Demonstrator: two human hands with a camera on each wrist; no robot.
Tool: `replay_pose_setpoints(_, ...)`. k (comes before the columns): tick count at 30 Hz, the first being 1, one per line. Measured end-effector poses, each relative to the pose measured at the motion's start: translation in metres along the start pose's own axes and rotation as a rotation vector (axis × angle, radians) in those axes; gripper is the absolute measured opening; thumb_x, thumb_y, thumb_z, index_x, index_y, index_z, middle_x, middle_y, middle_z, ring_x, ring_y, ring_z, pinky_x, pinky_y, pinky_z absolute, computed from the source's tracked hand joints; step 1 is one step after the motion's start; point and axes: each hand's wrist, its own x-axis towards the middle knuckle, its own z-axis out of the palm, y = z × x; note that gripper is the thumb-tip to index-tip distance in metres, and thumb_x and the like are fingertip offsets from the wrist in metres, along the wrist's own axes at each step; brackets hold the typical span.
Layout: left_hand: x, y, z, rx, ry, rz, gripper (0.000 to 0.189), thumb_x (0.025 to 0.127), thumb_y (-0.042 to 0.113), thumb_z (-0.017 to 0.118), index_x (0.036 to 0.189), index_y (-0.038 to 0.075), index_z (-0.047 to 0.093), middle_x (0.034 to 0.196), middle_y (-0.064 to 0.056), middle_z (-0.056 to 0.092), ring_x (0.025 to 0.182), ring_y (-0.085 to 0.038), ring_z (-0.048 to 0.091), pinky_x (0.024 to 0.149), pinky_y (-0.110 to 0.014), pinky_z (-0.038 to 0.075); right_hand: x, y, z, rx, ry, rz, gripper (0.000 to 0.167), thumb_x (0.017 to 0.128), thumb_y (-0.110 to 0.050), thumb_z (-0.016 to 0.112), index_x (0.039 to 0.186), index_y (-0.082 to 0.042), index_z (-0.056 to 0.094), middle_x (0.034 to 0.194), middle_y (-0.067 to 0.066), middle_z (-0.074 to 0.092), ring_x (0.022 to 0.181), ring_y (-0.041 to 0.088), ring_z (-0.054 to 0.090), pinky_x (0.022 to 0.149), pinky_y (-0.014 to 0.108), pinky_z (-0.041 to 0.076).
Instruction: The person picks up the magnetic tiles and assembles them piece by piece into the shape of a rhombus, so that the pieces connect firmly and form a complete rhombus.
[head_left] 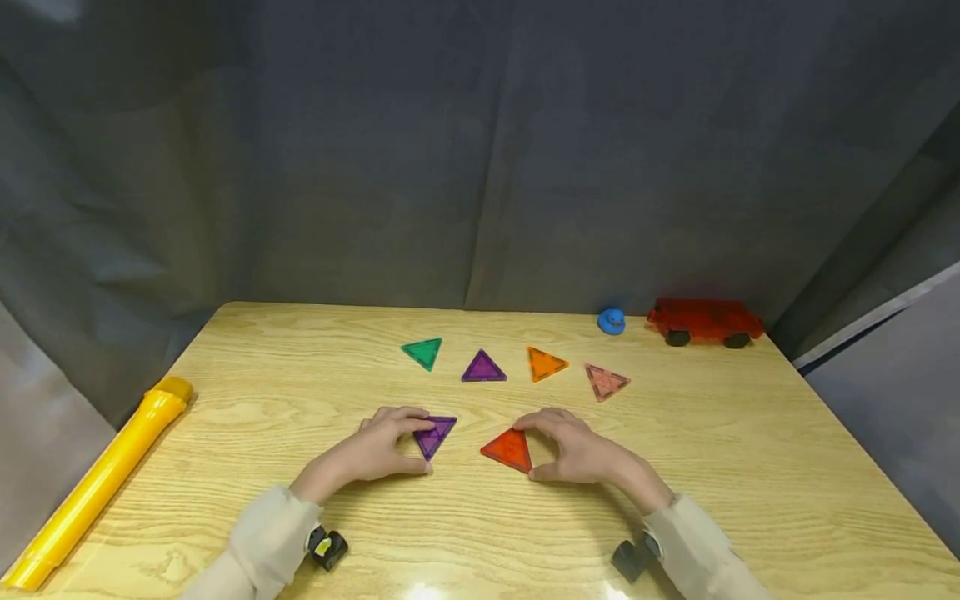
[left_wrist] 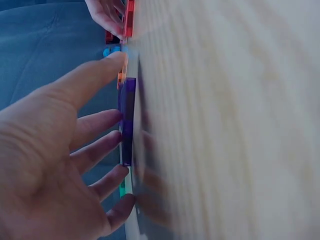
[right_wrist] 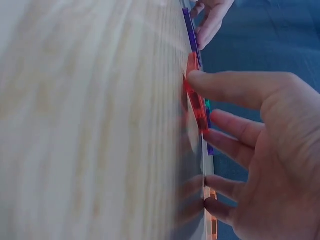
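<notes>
My left hand (head_left: 381, 446) rests its fingers on a translucent purple triangular magnetic tile (head_left: 437, 435) on the table. In the left wrist view that tile (left_wrist: 128, 122) stands at the fingertips, and the thumb (left_wrist: 95, 80) stays apart from its end. To the right, my right hand (head_left: 573, 450) pinches a red triangular magnetic tile (head_left: 507, 451) between thumb and forefinger at two corners. The right wrist view shows the red tile (right_wrist: 196, 95) slightly tilted, thumb against it, the other fingers spread. A short gap separates the two tiles.
Farther back lie a green tile (head_left: 423, 353), another purple tile (head_left: 483, 367), an orange tile (head_left: 546, 364) and a pink tile (head_left: 606, 382). A blue toy duck (head_left: 611, 321) and a red wheeled toy (head_left: 705, 320) stand by the back edge. A yellow tube (head_left: 105, 479) lies along the left edge.
</notes>
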Motion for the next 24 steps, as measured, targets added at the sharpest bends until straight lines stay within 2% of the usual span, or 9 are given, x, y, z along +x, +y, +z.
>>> replay_pose_setpoints(6, -0.005, 0.007, 0.004, -0.018, -0.034, 0.006, 0.061, 0.081, 0.035, 0.075, 0.132, 0.008, 0.056, 0.143, -0.010, 0.043, 0.131, -0.036, 0.031, 0.102, -0.065, 0.019, -0.009, -0.002, -0.004, 0.032, -0.086, -0.056, 0.057, 0.079, -0.015, 0.074, 0.132, -0.012, 0.052, 0.140, 0.011, 0.048, 0.136, 0.047, 0.024, 0.102, 0.070, 0.015)
replay_pose_setpoints(12, -0.008, 0.013, 0.007, -0.027, -0.063, 0.027, 0.061, 0.079, 0.034, 0.077, 0.131, 0.010, 0.058, 0.141, -0.009, 0.044, 0.127, -0.035, 0.033, 0.099, -0.064, 0.023, -0.016, -0.005, -0.005, 0.068, -0.136, -0.069, 0.061, 0.077, -0.011, 0.074, 0.134, -0.015, 0.051, 0.142, 0.008, 0.046, 0.138, 0.047, 0.019, 0.102, 0.072, 0.013)
replay_pose_setpoints(15, -0.009, 0.014, 0.009, -0.033, -0.075, 0.038, 0.062, 0.078, 0.033, 0.078, 0.132, 0.011, 0.057, 0.139, -0.007, 0.045, 0.124, -0.032, 0.036, 0.097, -0.062, 0.025, -0.018, -0.005, -0.003, 0.075, -0.136, -0.055, 0.065, 0.078, -0.019, 0.075, 0.137, -0.014, 0.048, 0.145, 0.012, 0.042, 0.139, 0.046, 0.018, 0.103, 0.071, 0.013)
replay_pose_setpoints(19, -0.006, 0.013, 0.012, -0.041, -0.069, 0.039, 0.066, 0.078, 0.035, 0.078, 0.136, 0.014, 0.053, 0.137, -0.008, 0.047, 0.122, -0.031, 0.039, 0.098, -0.061, 0.027, -0.016, -0.004, 0.001, 0.050, -0.099, -0.040, 0.077, 0.078, -0.039, 0.076, 0.141, -0.009, 0.043, 0.146, 0.018, 0.039, 0.138, 0.046, 0.021, 0.104, 0.070, 0.015)
replay_pose_setpoints(24, 0.001, 0.011, 0.016, -0.073, -0.037, 0.042, 0.074, 0.078, 0.039, 0.077, 0.140, 0.012, 0.048, 0.134, -0.012, 0.050, 0.122, -0.033, 0.042, 0.100, -0.067, 0.024, -0.013, -0.003, 0.005, 0.003, -0.053, -0.036, 0.081, 0.078, -0.050, 0.073, 0.140, -0.006, 0.045, 0.146, 0.016, 0.040, 0.136, 0.044, 0.026, 0.104, 0.067, 0.018)
